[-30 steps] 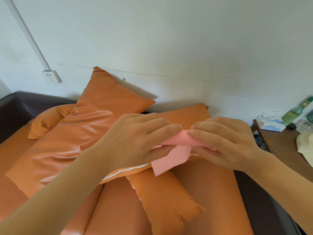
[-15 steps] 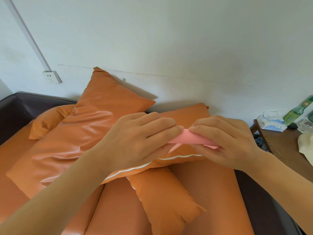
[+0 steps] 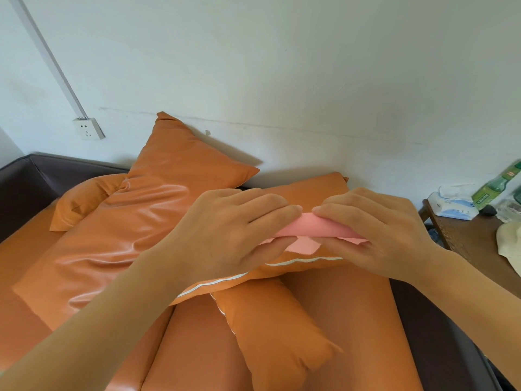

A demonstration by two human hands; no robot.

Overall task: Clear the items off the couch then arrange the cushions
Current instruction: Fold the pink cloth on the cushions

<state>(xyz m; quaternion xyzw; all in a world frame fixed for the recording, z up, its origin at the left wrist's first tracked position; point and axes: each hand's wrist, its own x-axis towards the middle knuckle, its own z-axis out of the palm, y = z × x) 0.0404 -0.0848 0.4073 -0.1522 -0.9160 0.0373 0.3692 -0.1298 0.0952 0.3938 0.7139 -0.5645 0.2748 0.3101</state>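
Note:
A pink cloth, folded into a narrow strip, is held above the couch between both hands. My left hand pinches its left end and my right hand pinches its right end, fingers on top and thumbs under. A small flap of the cloth hangs below the fold. Under the hands lie several orange cushions: a large one leaning toward the wall, a flat one with a white zip, a small one at the left and a small one in front. The couch seat is orange.
The couch has a dark frame along the left and right sides. A wooden side table at the right carries a tissue pack, a green bottle and a cream cloth. A wall socket sits at the upper left.
The hanging part of the pink cloth has been folded up under the strip, so only a small flap shows now. Both hands stay in nearly the same place.

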